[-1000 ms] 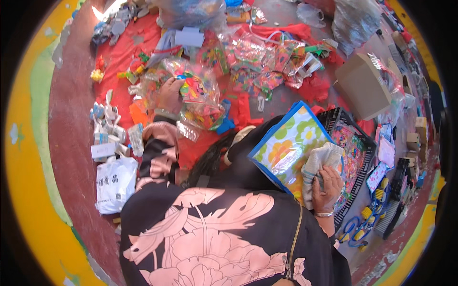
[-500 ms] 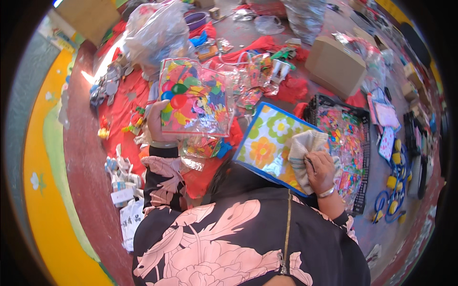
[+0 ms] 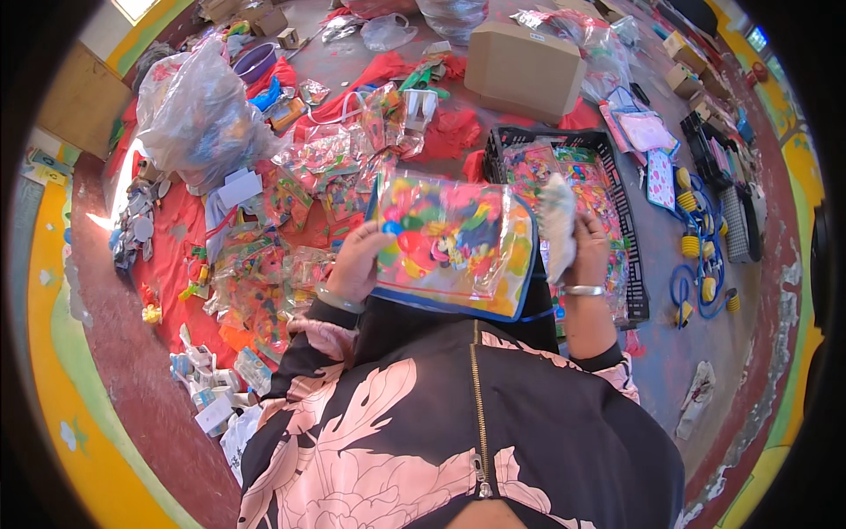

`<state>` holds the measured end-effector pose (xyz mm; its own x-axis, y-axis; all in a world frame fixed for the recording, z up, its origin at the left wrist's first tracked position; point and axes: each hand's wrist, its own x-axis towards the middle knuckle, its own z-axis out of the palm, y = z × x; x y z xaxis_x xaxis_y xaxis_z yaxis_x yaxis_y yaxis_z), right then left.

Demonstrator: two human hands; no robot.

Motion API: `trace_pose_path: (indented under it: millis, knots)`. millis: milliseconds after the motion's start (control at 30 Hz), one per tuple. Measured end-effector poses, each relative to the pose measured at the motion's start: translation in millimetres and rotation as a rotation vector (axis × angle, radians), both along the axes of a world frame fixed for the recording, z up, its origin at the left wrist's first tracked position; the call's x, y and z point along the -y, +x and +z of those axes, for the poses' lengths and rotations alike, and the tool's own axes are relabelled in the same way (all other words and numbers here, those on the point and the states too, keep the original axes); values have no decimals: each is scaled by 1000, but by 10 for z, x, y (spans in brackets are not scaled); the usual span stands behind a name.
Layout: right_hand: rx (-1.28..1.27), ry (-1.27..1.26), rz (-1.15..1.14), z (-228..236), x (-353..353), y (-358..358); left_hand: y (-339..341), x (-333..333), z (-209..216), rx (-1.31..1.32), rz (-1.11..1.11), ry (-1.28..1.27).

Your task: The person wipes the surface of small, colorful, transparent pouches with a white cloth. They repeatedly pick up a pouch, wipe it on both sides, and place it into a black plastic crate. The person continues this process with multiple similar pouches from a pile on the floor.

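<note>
My left hand (image 3: 357, 260) is closed on the left edge of a clear plastic packet (image 3: 445, 231) with a colourful print of balloons and a cartoon figure. The packet lies over a flower-patterned board (image 3: 522, 264) with a blue border, which rests on my lap and is mostly covered. To the right, my right hand (image 3: 589, 251) pinches a pale, crumpled cloth (image 3: 557, 227), raised beside the board's right edge. A black slatted crate (image 3: 631, 280) stands just beyond that hand, filled with similar colourful packets (image 3: 577, 172).
More packets (image 3: 251, 286) lie piled on red cloth (image 3: 167, 238) at my left. Farther off are a large clear plastic bag (image 3: 203, 115), a purple basin (image 3: 256, 62) and a cardboard box (image 3: 524, 75). Blue cord with yellow pieces (image 3: 705, 249) lies right of the crate.
The packet has come down and right from its raised place onto the flowered board. My right hand has lifted the cloth off the board's face to its right side. The view has shifted too.
</note>
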<state>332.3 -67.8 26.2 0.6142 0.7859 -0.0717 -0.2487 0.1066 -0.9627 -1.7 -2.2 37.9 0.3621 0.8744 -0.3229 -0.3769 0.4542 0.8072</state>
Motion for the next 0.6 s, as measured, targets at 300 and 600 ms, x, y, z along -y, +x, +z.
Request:
trace_pose_path:
  millis: [300, 600]
  knots:
    - [296, 186, 148, 681, -259, -493, -103, 139, 11, -294, -137, 13]
    - [1401, 350, 657, 218, -188, -1655, -85, 242, -128, 108, 116, -55]
